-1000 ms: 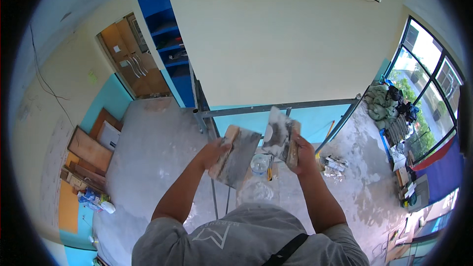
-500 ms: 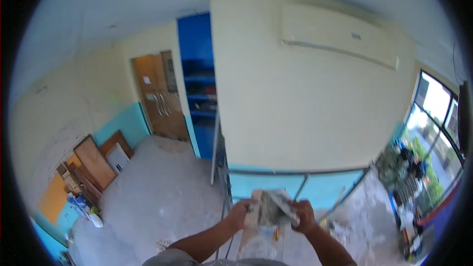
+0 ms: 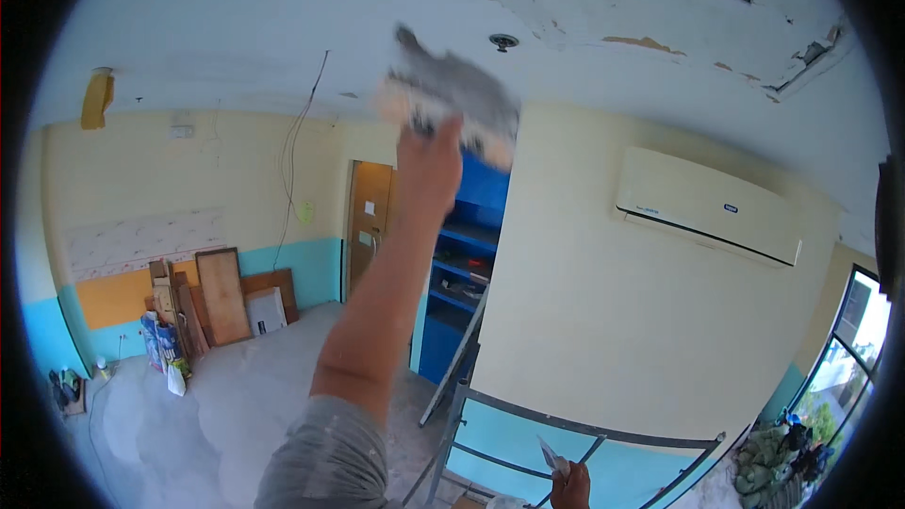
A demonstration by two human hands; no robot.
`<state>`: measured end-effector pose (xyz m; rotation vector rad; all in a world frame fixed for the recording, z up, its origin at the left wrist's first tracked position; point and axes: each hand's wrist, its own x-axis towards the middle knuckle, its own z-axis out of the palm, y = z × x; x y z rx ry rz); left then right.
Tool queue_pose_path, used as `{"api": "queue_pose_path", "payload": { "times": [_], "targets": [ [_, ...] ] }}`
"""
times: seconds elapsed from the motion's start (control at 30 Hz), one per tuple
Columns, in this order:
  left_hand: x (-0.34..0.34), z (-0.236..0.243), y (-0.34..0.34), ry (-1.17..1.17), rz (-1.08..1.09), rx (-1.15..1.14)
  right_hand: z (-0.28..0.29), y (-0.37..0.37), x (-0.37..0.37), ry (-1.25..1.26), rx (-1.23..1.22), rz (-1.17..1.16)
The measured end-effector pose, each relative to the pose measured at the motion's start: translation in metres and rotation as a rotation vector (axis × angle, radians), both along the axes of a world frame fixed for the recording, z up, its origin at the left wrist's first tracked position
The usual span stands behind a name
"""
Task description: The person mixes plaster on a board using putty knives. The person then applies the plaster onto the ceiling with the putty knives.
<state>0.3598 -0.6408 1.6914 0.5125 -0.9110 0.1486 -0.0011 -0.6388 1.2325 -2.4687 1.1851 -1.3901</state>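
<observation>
My left arm reaches up, and my left hand [image 3: 431, 165] is closed on a wide putty blade [image 3: 462, 85] with a pale beige back and a grey, smeared face. Motion blurs the blade. It overlaps the white ceiling [image 3: 283, 9] in view; whether it touches, I cannot tell. Low down, my right hand [image 3: 571, 487] grips a small putty knife [image 3: 551, 456] whose pointed metal blade is tilted up to the left. Most of my right forearm is out of view.
A dark metal rail frame [image 3: 584, 429] stands in front of me, with a ladder [image 3: 454, 358] beside it. The ceiling at upper right has peeling, brown-edged patches [image 3: 650, 45]. An air conditioner [image 3: 712, 207] hangs on the cream wall. Boards [image 3: 223, 297] lean at the far left.
Both hands were together low in front, on the tools. My left hand has swung up with the wide putty blade; my right stays low with the putty knife. The view has tilted upward.
</observation>
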Motion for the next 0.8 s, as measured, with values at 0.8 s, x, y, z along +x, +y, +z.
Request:
{"api": "queue_pose_path", "payload": {
  "times": [0.8],
  "targets": [
    [-0.109,0.198,0.074,-0.017,0.606,-0.249,0.005,0.067,-0.059,-0.211,0.313,-0.158]
  ]
}}
